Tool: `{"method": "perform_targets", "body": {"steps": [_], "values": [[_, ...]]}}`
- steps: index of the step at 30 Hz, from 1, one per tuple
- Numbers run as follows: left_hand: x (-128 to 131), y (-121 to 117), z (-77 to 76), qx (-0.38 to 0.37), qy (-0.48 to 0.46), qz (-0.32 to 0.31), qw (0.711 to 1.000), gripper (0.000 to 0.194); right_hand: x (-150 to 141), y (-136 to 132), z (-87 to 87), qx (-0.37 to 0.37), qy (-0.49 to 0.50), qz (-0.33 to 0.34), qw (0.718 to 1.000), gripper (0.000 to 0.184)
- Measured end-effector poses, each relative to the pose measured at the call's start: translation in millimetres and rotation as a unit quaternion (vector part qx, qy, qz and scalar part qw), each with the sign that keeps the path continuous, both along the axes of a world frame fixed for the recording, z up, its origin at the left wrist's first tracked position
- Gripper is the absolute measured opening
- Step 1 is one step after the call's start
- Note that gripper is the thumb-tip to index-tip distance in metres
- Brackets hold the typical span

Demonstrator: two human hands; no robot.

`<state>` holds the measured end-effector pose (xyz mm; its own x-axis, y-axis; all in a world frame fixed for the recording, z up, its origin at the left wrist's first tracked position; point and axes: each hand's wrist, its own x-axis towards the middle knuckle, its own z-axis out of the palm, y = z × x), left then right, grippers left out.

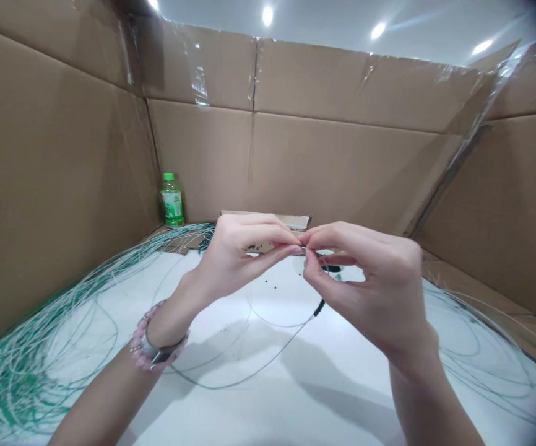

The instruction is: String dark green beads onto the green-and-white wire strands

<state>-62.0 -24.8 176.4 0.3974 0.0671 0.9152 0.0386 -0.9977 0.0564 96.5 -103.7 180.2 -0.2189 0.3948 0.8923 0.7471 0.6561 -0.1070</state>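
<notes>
The person's left hand (237, 257) and right hand (374, 272) meet above the middle of a white bench (212, 421), fingertips almost touching. Each has thumb and forefinger closed in a pinch on a thin strand (212, 388), of which only a tiny bit shows between the tips; whether a bead is also caught there is too small to tell. Below the right hand's thumb, a short row of black beads (319, 308) sits packed together on the strand, which runs on from there in a wide loop toward the left forearm. A pink bracelet (138, 347) and a metallic band circle the left wrist

Behind the right hand, partly hidden by it, is a pale dish (298, 265) with something dark in it. A few loose beads (275, 287) lie near it on the bench, and more dark specks show on a cardboard piece behind the left hand. A large tangle of green and white strands (17, 384) spreads along the left side, with a thinner spread at the right. A green-capped bottle (172, 204) stands upright in the far left corner, near the tall cardboard walls (342, 161) around the bench
</notes>
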Motion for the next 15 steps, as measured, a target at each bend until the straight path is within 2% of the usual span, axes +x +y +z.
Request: {"method": "perform_targets", "body": {"steps": [5, 10, 15], "values": [[-0.6, 0.1, 0.1, 0.023, -0.005, 0.014, 1.000, 0.005, 3.8, 0.6, 2.8, -0.059, 0.031, 0.039, 0.997, 0.011], [-1.7, 1.2, -1.5, -0.005, 0.015, 0.015, 1.000, 0.011, 9.1, 8.2, 4.8, -0.157, 0.105, 0.086, 0.978, 0.011], [-0.8, 5.7, -6.4, 0.027, 0.022, 0.081, 0.996, 0.014, 9.8, 17.6, 1.2, -0.219, 0.150, 0.142, 0.954, 0.008]]}}
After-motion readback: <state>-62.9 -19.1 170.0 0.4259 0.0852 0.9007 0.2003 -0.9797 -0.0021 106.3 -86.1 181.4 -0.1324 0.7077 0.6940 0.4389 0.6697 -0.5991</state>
